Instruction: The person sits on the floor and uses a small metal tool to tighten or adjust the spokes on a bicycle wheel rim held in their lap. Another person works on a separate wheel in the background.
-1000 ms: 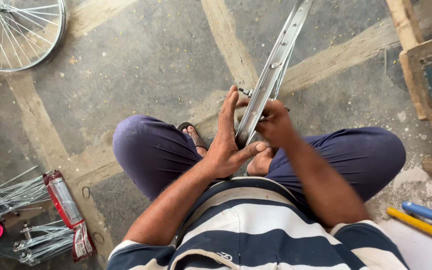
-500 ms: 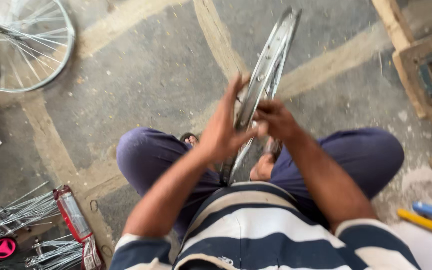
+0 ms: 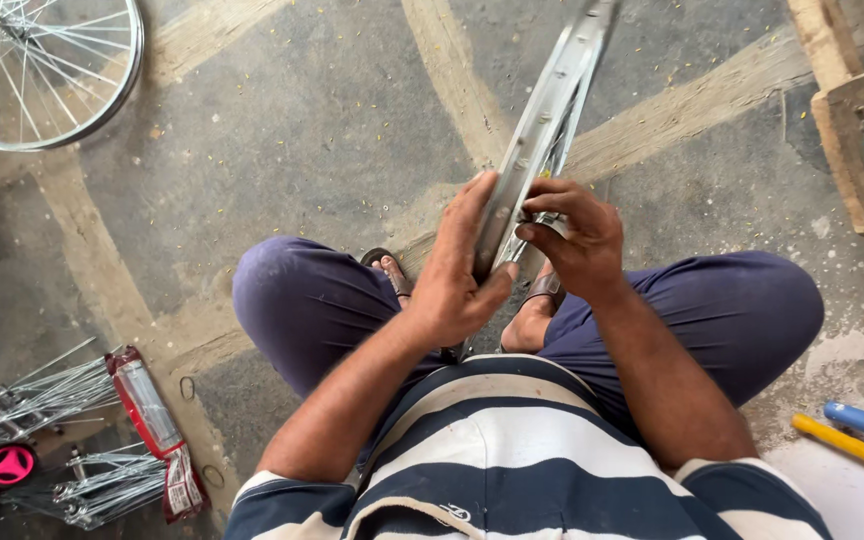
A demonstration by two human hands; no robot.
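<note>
You wear a short-sleeved shirt (image 3: 512,460) with broad navy and white stripes, its sleeves ending above the elbows. Your trousers (image 3: 302,300) are dark blue-purple. Dark open sandals (image 3: 392,272) strap over your toes. Both forearms and hands are bare.

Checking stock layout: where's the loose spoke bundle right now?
Head view, bottom left: spoke bundles lie on the floor beside a red packet, left of the person's knee.

Left hand (image 3: 462,270) now flatter along the rim (image 3: 542,130), fingers extended.
</note>
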